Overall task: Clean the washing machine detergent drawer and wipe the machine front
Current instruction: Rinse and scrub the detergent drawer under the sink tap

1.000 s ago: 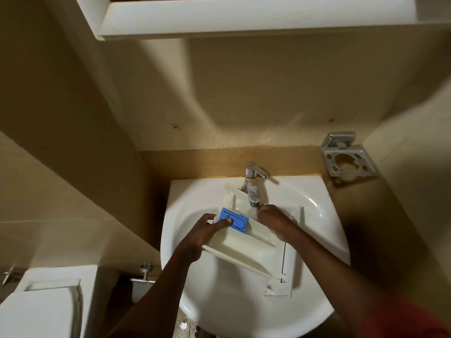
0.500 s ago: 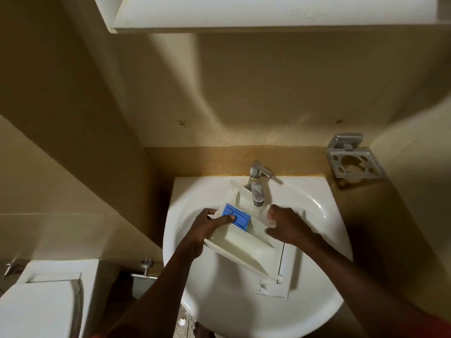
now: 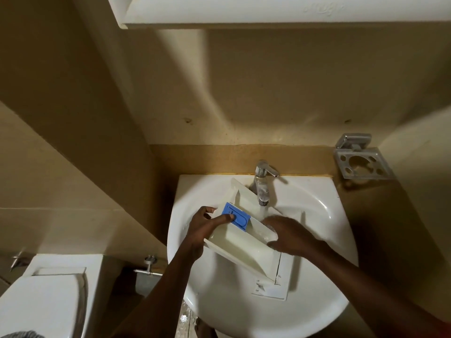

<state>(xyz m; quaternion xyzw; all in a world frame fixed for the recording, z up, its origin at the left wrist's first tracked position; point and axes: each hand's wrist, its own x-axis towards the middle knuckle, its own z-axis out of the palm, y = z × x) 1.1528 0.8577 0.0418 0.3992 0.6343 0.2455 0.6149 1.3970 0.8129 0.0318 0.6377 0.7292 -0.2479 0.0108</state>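
The white detergent drawer (image 3: 244, 247) lies tilted across the white sink basin (image 3: 324, 211), its far end under the chrome tap (image 3: 262, 184), from which water runs. My left hand (image 3: 205, 225) grips the drawer's left wall, thumb pressing on the blue insert (image 3: 238, 215). My right hand (image 3: 290, 234) rests on the drawer's right side just beneath the water stream, fingers spread over the compartment. The drawer's front panel (image 3: 283, 281) points toward me.
A white toilet (image 3: 46, 301) with its cistern stands at the lower left. A metal holder (image 3: 361, 162) is fixed to the wall right of the tap. A white cabinet (image 3: 268, 11) hangs overhead. An angle valve (image 3: 148, 267) sticks out left of the sink.
My right hand has slid from the far end of the drawer down and right along its right side. The camera has shifted slightly; my left hand keeps its grip.
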